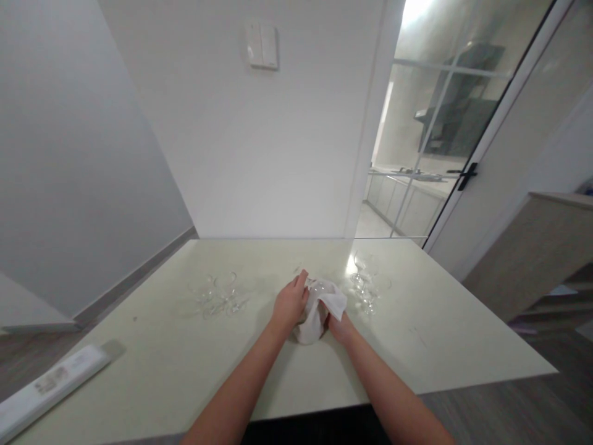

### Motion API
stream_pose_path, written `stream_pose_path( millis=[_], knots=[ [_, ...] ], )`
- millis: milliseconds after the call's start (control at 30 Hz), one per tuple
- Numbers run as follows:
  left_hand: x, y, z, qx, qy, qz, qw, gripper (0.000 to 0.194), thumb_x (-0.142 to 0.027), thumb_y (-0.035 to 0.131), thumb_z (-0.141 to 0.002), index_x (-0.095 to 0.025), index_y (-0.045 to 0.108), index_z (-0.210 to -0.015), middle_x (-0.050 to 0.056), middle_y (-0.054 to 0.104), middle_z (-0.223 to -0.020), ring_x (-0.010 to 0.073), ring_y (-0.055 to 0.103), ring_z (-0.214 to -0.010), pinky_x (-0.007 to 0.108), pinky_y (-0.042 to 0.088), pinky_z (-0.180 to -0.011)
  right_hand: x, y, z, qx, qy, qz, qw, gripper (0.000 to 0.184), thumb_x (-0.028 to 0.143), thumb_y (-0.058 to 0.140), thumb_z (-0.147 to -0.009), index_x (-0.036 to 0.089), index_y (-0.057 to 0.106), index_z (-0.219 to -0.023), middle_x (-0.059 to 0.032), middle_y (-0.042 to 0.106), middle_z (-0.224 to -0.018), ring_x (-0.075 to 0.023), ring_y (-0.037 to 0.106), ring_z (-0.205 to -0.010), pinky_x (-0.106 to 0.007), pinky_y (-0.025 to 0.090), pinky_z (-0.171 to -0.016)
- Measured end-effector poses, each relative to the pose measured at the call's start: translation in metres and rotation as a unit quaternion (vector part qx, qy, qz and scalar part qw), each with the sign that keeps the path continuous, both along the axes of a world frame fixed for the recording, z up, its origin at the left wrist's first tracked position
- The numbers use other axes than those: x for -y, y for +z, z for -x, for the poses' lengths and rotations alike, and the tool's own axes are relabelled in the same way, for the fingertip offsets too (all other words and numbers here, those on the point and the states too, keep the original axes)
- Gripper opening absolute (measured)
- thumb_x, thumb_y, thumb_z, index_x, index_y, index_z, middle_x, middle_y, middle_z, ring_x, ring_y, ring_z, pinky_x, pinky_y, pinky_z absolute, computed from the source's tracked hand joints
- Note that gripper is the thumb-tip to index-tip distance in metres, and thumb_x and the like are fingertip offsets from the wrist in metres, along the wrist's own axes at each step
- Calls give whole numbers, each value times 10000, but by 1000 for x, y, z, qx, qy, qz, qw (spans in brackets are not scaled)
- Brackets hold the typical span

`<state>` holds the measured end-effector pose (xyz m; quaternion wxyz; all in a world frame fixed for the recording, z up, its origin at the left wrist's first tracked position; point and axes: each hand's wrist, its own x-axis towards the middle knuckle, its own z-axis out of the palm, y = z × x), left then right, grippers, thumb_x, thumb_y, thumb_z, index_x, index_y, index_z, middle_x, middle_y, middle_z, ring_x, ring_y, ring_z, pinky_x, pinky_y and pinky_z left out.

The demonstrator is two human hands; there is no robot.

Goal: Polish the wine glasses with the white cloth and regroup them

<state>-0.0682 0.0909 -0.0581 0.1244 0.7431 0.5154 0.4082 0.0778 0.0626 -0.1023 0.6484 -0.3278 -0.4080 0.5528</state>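
Note:
Both my hands are together over the middle of the table, around a bunched white cloth (pixel 312 326). My left hand (pixel 290 304) grips its left side, fingers curled, with the tips up near the top edge. From the right, my right hand (pixel 340 325) is closed on the cloth, and its fingers are mostly hidden under a fold. Something clear and shiny shows at the top of the cloth between my hands, but its shape is too blurred to name. Clear, curved, see-through pieces lie in a left pile (pixel 225 301) and a right pile (pixel 364 289).
The pale glossy table (pixel 185 364) meets a white wall with a light switch (pixel 262 46). A long white box (pixel 55 388) lies at the table's left front corner. To the right are a glass-paned door with a black handle (pixel 467 175) and a wooden cabinet (pixel 532 247).

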Motion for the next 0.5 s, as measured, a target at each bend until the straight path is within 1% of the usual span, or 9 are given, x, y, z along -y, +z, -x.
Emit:
stream_pose_path(
  millis=[67, 133, 200, 233, 267, 333, 400, 500],
  knots=[
    [9, -5, -4, -42, -24, -16, 999, 431, -201, 522, -904, -256, 534, -1332, 122, 675, -1192, 246, 668, -1027, 336, 501, -880, -3, -1, -3, 19, -42, 11, 999, 439, 421, 801, -671, 245, 711, -1063, -40, 734, -1152, -263, 659, -1094, -423, 459, -1051],
    [13, -11, -1, -67, -43, -42, 996, 402, -241, 475, -934, -246, 556, -1328, 122, 702, -1077, 233, 675, -939, 329, 503, -846, -7, -5, -6, 20, -80, 27, 996, 446, 424, 819, -639, 224, 713, -1023, -59, 747, -1100, -273, 675, -1030, -457, 490, -1003],
    [13, -16, 6, -78, -48, -88, 992, 352, -273, 503, -918, -233, 630, -1244, 113, 701, -917, 233, 662, -863, 346, 498, -841, -10, -9, -8, 6, -114, 51, 992, 436, 436, 820, -632, 217, 707, -991, -64, 754, -1057, -272, 681, -980, -467, 517, -951],
    [13, -17, 11, -72, -40, -118, 990, 327, -285, 533, -899, -227, 660, -1195, 112, 689, -888, 241, 652, -869, 366, 490, -862, -11, -11, -9, -3, -124, 65, 990, 433, 435, 822, -629, 220, 703, -985, -61, 756, -1044, -269, 683, -963, -463, 528, -928],
    [12, -17, 15, -58, -31, -149, 987, 313, -298, 569, -876, -219, 674, -1160, 118, 679, -909, 254, 640, -906, 390, 480, -890, -10, -11, -9, -13, -126, 80, 989, 435, 429, 830, -617, 224, 701, -978, -58, 757, -1034, -268, 685, -951, -455, 537, -908],
    [10, -15, 21, -17, -25, -187, 982, 328, -317, 616, -842, -203, 665, -1145, 136, 650, -1044, 276, 607, -1020, 422, 462, -940, -9, -10, -7, -36, -113, 107, 987, 441, 419, 848, -586, 229, 699, -955, -53, 757, -1028, -271, 687, -946, -441, 547, -890],
    [9, -13, 24, 19, -48, -186, 981, 301, -319, 609, -847, -197, 650, -1119, 140, 611, -1130, 271, 578, -1088, 410, 465, -952, -7, -7, -5, -57, -96, 128, 985, 439, 435, 848, -576, 227, 696, -932, -43, 758, -1006, -271, 689, -943, -432, 545, -894],
    [7, -10, 25, 64, -67, -166, 982, 189, -308, 565, -867, -203, 631, -1010, 124, 613, -1111, 252, 574, -1079, 378, 481, -913, -5, -5, -5, -53, -64, 156, 984, 441, 486, 813, -626, 220, 692, -956, -25, 759, -959, -261, 689, -936, -438, 525, -929]
  ],
)
